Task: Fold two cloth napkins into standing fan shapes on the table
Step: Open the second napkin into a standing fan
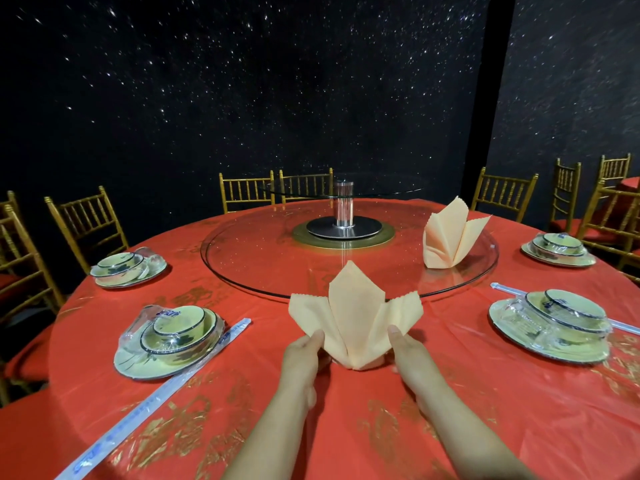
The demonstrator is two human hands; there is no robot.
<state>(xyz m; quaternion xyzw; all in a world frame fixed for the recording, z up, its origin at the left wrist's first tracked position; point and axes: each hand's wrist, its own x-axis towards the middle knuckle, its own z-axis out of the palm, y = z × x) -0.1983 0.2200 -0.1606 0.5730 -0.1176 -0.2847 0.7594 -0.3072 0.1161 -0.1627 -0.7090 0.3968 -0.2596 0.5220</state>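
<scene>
A peach cloth napkin stands folded on the red tablecloth right in front of me, with a tall middle point and a wing spread to each side. My left hand touches the base of its left wing and my right hand touches the base of its right wing, thumbs against the cloth. A second peach napkin stands folded on the glass turntable at the right, away from both hands.
The round table carries a glass turntable on a metal hub. Wrapped dish sets sit at near left, far left, near right and far right. Wrapped chopsticks lie left. Gold chairs ring the table.
</scene>
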